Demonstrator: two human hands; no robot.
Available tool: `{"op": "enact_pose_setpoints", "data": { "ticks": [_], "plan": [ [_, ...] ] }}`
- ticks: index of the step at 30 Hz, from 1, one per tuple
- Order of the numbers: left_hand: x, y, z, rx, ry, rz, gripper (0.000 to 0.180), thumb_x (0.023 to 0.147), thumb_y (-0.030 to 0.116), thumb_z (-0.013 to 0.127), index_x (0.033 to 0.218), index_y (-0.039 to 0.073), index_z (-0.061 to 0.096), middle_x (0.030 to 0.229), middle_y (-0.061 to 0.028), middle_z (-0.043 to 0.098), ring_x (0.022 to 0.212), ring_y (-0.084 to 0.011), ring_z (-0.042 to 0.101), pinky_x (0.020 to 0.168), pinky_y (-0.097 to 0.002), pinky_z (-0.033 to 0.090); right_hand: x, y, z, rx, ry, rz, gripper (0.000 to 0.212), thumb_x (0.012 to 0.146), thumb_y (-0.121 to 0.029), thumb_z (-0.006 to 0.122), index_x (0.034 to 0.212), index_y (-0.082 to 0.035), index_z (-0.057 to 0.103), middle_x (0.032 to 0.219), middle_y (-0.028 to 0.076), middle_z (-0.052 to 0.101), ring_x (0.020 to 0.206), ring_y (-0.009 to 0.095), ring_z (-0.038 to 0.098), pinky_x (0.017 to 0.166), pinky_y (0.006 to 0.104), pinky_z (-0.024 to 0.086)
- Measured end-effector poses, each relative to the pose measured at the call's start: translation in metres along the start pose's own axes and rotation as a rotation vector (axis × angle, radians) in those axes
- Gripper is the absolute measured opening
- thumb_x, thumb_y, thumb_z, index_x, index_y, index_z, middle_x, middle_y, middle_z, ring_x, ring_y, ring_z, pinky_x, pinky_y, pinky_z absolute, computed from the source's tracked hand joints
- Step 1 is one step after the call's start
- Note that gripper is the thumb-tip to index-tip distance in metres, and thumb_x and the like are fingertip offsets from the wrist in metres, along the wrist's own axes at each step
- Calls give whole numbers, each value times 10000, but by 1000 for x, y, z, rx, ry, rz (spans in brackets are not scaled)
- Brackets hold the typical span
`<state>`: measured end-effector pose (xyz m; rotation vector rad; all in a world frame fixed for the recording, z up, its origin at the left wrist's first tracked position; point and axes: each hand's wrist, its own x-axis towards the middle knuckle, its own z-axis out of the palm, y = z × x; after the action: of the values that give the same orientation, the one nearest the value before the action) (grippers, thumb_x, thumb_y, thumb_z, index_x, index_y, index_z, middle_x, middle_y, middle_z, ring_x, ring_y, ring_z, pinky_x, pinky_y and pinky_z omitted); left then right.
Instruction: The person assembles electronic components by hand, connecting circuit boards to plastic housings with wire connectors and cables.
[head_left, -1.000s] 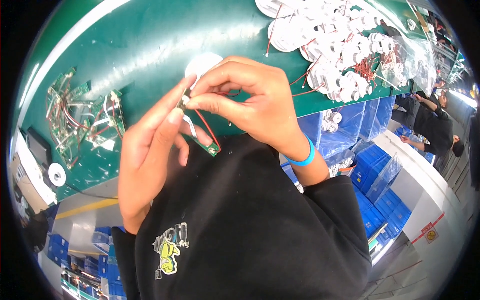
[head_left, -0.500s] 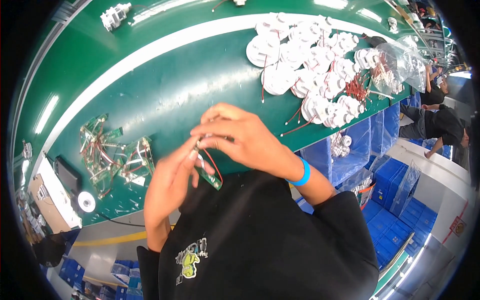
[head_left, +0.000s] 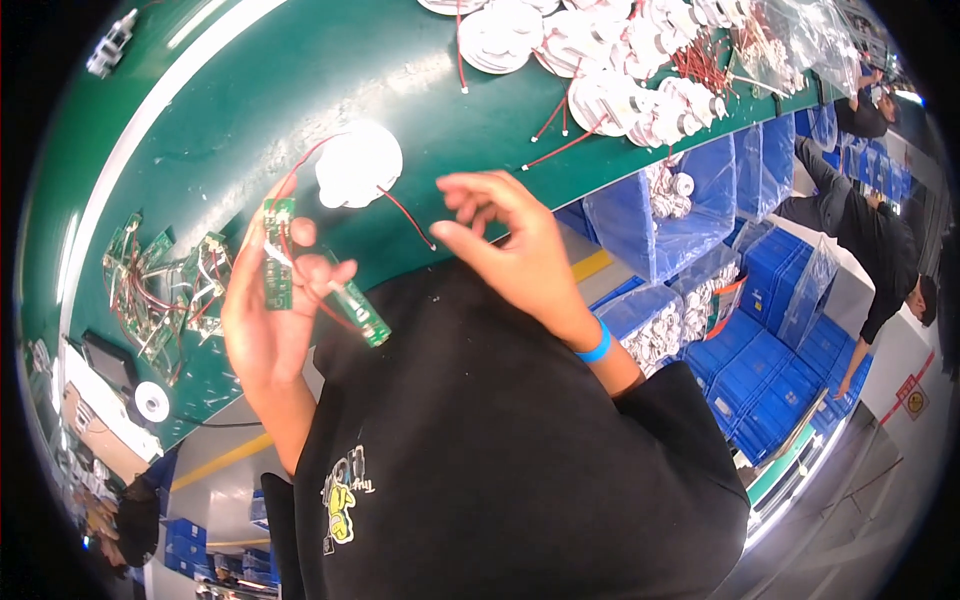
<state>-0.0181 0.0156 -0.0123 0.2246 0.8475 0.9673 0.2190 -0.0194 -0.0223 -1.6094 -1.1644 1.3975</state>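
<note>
My left hand (head_left: 265, 300) is closed around a narrow green circuit board (head_left: 279, 270), held upright against the fingers. A second small green board (head_left: 362, 315) sticks out by its thumb and slants down toward my black shirt. Thin red and white wires run among the boards and fingers. Past the fingertips is a round white part (head_left: 358, 165), overexposed, with one red wire curving toward my left hand. Another red wire (head_left: 408, 217) from it ends in a small white plug. Close to that plug is my right hand (head_left: 505, 235), fingers apart and loosely bent, holding nothing.
Several white round parts with red wires (head_left: 610, 100) crowd the far right of the green table (head_left: 240, 130). Wired circuit boards (head_left: 160, 290) lie tangled at the left, near a white disc (head_left: 152, 402). Lined blue bins (head_left: 650, 220) stand off the right edge; a person bends beyond them.
My hands were together at one board and are now apart, the right moved away to the right and opened. The white part now shows between them. The whole view has shifted.
</note>
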Motion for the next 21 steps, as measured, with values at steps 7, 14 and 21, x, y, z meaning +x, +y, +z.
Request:
{"op": "enact_pose_setpoints", "data": {
  "ticks": [7, 14, 21],
  "plan": [
    [-8, -2, 3, 46, 46, 20, 528, 990, 251, 393, 1422, -37, 297, 999, -111, 543, 620, -174, 581, 600, -385, 544, 0, 14, 6, -351, 9, -337, 136, 800, -97, 716, 887, -15, 653, 946, 108, 663, 858, 256, 628, 739, 334, 500],
    [-9, -6, 10, 99, 23, 30, 518, 990, 278, 404, 1395, -36, 329, 998, -135, 572, 611, -198, 607, 590, -377, 574, 12, 1, 0, -180, 334, -590, 122, 803, 44, 707, 920, 25, 675, 892, 106, 705, 730, 116, 659, 598, 235, 519],
    [-5, -13, 24, 236, 8, 10, 541, 983, 306, 414, 1391, -36, 320, 1196, -214, 578, 605, -218, 625, 640, -423, 585, 17, -18, 19, 299, 294, -394, 143, 787, 52, 704, 922, 9, 689, 862, 107, 698, 673, 107, 642, 490, 211, 467]
  ]
}}
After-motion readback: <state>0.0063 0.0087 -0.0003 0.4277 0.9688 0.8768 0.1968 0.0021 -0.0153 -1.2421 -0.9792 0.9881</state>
